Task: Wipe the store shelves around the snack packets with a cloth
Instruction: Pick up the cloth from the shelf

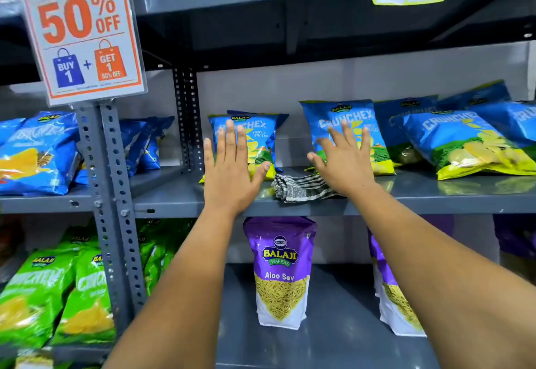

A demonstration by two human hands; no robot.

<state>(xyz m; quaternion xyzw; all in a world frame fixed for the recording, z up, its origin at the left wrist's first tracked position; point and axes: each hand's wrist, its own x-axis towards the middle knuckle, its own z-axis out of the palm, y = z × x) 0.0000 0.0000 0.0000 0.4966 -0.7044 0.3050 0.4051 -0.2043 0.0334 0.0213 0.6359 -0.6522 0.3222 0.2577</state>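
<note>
Hands empty and fingers spread, the left hand and right hand reach toward blue Crunchex packets, with the striped black-and-white cloth lying between them on the grey metal shelf.

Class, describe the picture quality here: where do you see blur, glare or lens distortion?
Head view: right hand slightly motion-blurred; left hand sharper; grey shelf glossy, mirroring the packets; wide-angle bending tilts the promo sign and edge uprights.

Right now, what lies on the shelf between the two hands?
In the head view, a striped cloth lies crumpled on the grey shelf between the left hand and right hand. Neither hand holds it.
</note>
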